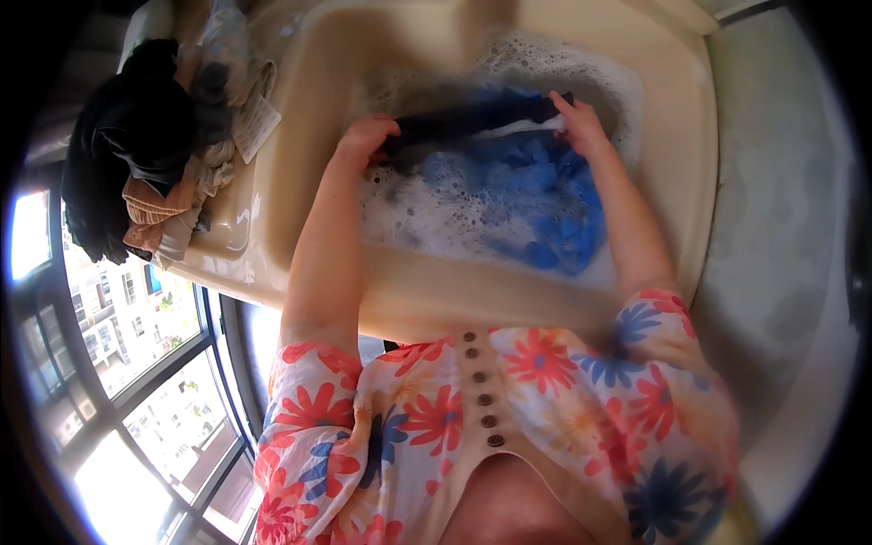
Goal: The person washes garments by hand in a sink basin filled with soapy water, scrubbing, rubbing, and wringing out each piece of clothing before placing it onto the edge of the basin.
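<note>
Nearest of all is the floral blouse [427, 413] of the person at the basin [409, 304], dark buttons [487, 400] running down its front, and both bare forearms reach over the basin's near rim. Just inside that rim, white suds [409, 218] float on the water, with blue fabric [549, 241] lying bunched and wet toward the basin's right side. A little farther in, a dark cloth [472, 120] is stretched crosswise above the middle of the basin, blurred along part of its length. The left hand [368, 138] is closed round its left end, and the right hand [579, 123] pinches the other end between thumb and fingers. More foam clings near the basin's far wall.

Off to the basin's left, on its ledge, sits a heap: a black garment [150, 136], some tan cloth [162, 202] below it and a pale card-like piece [257, 127] beside it. Farthest out, beyond the basin's left side, a window [186, 400] with dark frames looks onto buildings [118, 313].
</note>
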`<act>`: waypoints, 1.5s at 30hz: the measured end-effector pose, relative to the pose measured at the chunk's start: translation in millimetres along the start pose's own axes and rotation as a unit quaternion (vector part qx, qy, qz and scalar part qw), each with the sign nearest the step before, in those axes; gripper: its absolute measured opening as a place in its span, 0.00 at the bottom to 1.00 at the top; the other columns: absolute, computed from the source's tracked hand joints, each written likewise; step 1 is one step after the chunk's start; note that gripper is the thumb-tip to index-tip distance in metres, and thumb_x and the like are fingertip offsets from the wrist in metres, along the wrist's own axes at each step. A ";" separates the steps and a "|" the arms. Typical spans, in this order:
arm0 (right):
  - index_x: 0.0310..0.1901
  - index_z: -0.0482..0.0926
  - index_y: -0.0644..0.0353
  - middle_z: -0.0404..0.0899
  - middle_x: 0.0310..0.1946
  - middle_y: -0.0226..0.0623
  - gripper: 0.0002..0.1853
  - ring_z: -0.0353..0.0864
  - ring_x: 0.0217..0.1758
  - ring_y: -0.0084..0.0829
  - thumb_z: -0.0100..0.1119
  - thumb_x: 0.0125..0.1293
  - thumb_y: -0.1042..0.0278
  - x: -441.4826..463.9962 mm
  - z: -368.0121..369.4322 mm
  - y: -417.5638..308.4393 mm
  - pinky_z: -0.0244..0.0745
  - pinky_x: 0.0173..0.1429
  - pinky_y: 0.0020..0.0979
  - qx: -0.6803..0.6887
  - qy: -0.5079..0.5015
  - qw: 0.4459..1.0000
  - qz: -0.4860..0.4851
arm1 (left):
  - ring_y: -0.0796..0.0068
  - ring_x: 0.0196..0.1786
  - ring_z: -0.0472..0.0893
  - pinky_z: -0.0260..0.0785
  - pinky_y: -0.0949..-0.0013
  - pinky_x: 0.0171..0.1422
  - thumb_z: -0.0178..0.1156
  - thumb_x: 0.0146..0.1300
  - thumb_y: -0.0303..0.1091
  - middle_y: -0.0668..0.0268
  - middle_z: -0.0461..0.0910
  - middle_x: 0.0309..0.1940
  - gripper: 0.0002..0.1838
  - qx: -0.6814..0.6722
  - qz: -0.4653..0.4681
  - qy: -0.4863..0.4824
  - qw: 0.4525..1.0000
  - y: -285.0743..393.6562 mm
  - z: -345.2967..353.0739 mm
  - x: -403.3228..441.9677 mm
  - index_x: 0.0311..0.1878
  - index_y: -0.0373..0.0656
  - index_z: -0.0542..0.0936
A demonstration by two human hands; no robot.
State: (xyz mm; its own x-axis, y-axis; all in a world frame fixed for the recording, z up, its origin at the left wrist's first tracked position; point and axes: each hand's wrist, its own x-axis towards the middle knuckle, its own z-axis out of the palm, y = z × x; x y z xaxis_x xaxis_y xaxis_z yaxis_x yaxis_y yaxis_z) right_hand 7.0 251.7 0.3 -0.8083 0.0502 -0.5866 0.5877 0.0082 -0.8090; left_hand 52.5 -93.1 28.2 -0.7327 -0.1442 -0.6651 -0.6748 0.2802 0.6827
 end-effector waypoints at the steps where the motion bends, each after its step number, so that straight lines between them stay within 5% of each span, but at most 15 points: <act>1: 0.37 0.76 0.57 0.74 0.24 0.29 0.17 0.72 0.22 0.23 0.61 0.56 0.51 0.1 -1.3 1.0 0.66 0.21 0.24 -0.002 0.001 1.000 -0.002 | 0.66 0.32 0.77 0.74 0.63 0.34 0.57 0.48 0.35 0.61 0.77 0.35 0.17 -0.028 0.000 -0.008 1.000 1.3 -5.0 2.4 0.43 0.41 0.77; 11: 0.37 0.77 0.57 0.75 0.27 0.29 0.12 0.74 0.28 0.21 0.62 0.54 0.61 -1.8 -24.6 2.1 0.70 0.26 0.24 -0.086 -0.093 0.991 -0.039 | 0.65 0.23 0.76 0.73 0.64 0.22 0.53 0.56 0.32 0.59 0.75 0.26 0.12 -0.250 0.007 0.053 0.967 10.6 -12.4 4.2 0.41 0.36 0.72; 15: 0.38 0.77 0.56 0.75 0.28 0.29 0.10 0.74 0.30 0.21 0.60 0.54 0.67 -5.1 -34.8 -3.7 0.71 0.29 0.24 -0.147 -0.114 0.982 -0.035 | 0.72 0.18 0.74 0.69 0.69 0.17 0.51 0.57 0.29 0.60 0.75 0.27 0.09 -0.273 0.046 0.122 0.953 12.0 -16.1 3.1 0.38 0.36 0.73; 20: 0.42 0.77 0.57 0.75 0.30 0.29 0.12 0.73 0.31 0.21 0.60 0.56 0.66 -11.8 -23.7 -14.8 0.71 0.30 0.24 -0.017 -0.073 0.996 -0.053 | 0.75 0.18 0.74 0.68 0.74 0.17 0.52 0.57 0.29 0.60 0.76 0.26 0.09 -0.192 0.119 0.127 0.966 24.3 -14.4 -8.2 0.39 0.36 0.75; 22: 0.44 0.76 0.58 0.74 0.31 0.29 0.13 0.73 0.31 0.21 0.59 0.58 0.65 -26.9 -1.5 -31.4 0.70 0.30 0.24 0.038 -0.124 0.986 -0.105 | 0.73 0.22 0.76 0.71 0.74 0.21 0.53 0.59 0.30 0.62 0.76 0.28 0.11 -0.166 0.144 0.089 0.971 48.6 -2.0 -32.0 0.43 0.37 0.74; 25: 0.48 0.74 0.61 0.75 0.35 0.30 0.18 0.74 0.33 0.22 0.60 0.58 0.62 -66.7 59.6 -65.3 0.71 0.33 0.26 -0.021 -0.180 0.967 -0.181 | 0.71 0.27 0.78 0.74 0.73 0.31 0.53 0.61 0.39 0.61 0.77 0.31 0.17 -0.221 0.158 -0.125 0.954 70.5 28.4 -52.0 0.45 0.34 0.74; 26: 0.49 0.73 0.61 0.76 0.36 0.32 0.19 0.75 0.34 0.23 0.60 0.57 0.61 -64.1 81.7 -55.3 0.72 0.33 0.27 -0.065 -0.186 0.939 -0.280 | 0.71 0.29 0.79 0.74 0.72 0.35 0.54 0.61 0.43 0.61 0.77 0.31 0.20 -0.261 0.159 -0.214 0.928 73.6 36.2 -55.3 0.44 0.33 0.74; 28: 0.49 0.73 0.59 0.78 0.37 0.37 0.20 0.77 0.35 0.27 0.61 0.56 0.60 -62.5 104.5 -45.6 0.72 0.35 0.29 -0.155 -0.179 0.891 -0.388 | 0.68 0.35 0.79 0.74 0.69 0.41 0.52 0.61 0.50 0.59 0.78 0.33 0.25 -0.198 0.165 -0.212 0.943 85.8 40.4 -71.2 0.46 0.34 0.74; 32: 0.46 0.75 0.57 0.78 0.37 0.44 0.18 0.78 0.35 0.34 0.61 0.55 0.60 -55.2 110.0 -33.9 0.72 0.38 0.29 -0.236 -0.131 0.898 -0.349 | 0.63 0.44 0.78 0.71 0.64 0.50 0.57 0.53 0.50 0.55 0.78 0.41 0.30 0.123 0.174 -0.158 0.964 72.1 7.5 -43.8 0.53 0.36 0.72; 33: 0.44 0.76 0.57 0.78 0.36 0.45 0.17 0.78 0.35 0.35 0.61 0.55 0.60 -49.7 106.7 -22.4 0.72 0.38 0.29 -0.229 -0.120 0.913 -0.317 | 0.62 0.45 0.78 0.70 0.64 0.51 0.59 0.52 0.49 0.55 0.78 0.43 0.31 0.232 0.186 -0.116 0.948 58.9 1.2 -36.6 0.54 0.37 0.71; 35: 0.42 0.76 0.61 0.79 0.36 0.46 0.15 0.78 0.41 0.38 0.60 0.54 0.64 -39.3 94.7 5.8 0.71 0.45 0.32 -0.442 -0.091 0.828 -0.334 | 0.60 0.45 0.78 0.68 0.64 0.53 0.64 0.44 0.47 0.55 0.78 0.43 0.32 0.416 0.194 -0.120 0.880 27.2 -3.7 -33.2 0.50 0.36 0.74; 37: 0.43 0.76 0.61 0.78 0.37 0.50 0.15 0.77 0.43 0.42 0.59 0.54 0.64 -18.5 78.3 52.3 0.71 0.46 0.33 -0.488 -0.121 0.792 -0.346 | 0.57 0.47 0.77 0.71 0.62 0.46 0.68 0.40 0.47 0.52 0.78 0.42 0.35 0.556 0.219 -0.190 0.779 -19.2 5.7 -19.6 0.51 0.35 0.73; 39: 0.42 0.77 0.62 0.78 0.38 0.49 0.15 0.77 0.43 0.42 0.57 0.53 0.67 -11.3 71.4 60.7 0.70 0.46 0.33 -0.478 -0.139 0.827 -0.262 | 0.57 0.46 0.77 0.70 0.62 0.47 0.67 0.39 0.46 0.50 0.77 0.43 0.35 0.611 0.101 -0.287 0.731 -26.6 19.7 -20.5 0.50 0.34 0.73; 42: 0.38 0.78 0.61 0.78 0.33 0.44 0.12 0.76 0.35 0.40 0.55 0.52 0.69 -4.4 60.0 56.4 0.71 0.40 0.34 -0.432 -0.145 0.862 -0.222 | 0.59 0.45 0.77 0.69 0.62 0.48 0.66 0.40 0.45 0.50 0.77 0.41 0.31 0.616 0.014 -0.295 0.730 -12.3 24.9 -25.7 0.46 0.33 0.74; 45: 0.35 0.79 0.61 0.77 0.29 0.36 0.10 0.74 0.29 0.31 0.54 0.51 0.70 -12.5 40.9 25.4 0.69 0.32 0.29 -0.286 -0.170 0.934 -0.126 | 0.57 0.44 0.77 0.69 0.62 0.48 0.66 0.40 0.44 0.50 0.78 0.40 0.28 0.549 0.054 -0.272 0.789 -2.6 8.8 -40.1 0.43 0.33 0.76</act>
State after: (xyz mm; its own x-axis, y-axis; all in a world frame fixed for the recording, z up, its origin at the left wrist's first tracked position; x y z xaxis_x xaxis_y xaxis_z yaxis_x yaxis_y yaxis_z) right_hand 30.5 210.5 -14.4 -0.8313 -0.3448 -0.4360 0.2208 0.5150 -0.8283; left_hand 84.4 -79.7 50.4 -0.4331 0.2812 -0.8564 0.0902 0.9588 0.2693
